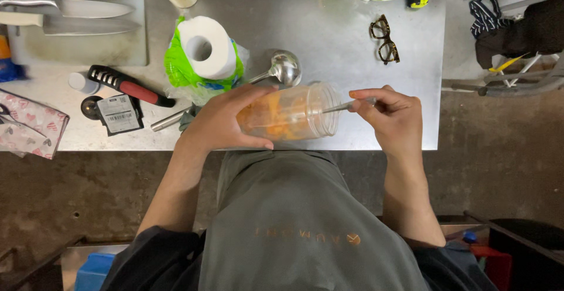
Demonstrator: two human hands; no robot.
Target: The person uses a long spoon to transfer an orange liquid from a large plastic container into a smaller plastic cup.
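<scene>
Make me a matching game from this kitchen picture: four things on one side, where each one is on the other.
Things:
1. jar
2. glasses
3. knives
4. paper roll

Places:
A. on the cutting board
B. in a green wrapper
C. tilted sideways in the left hand
D. lying alone on the steel table, far right

Pairs: 1-C, 2-D, 3-A, 4-B
</scene>
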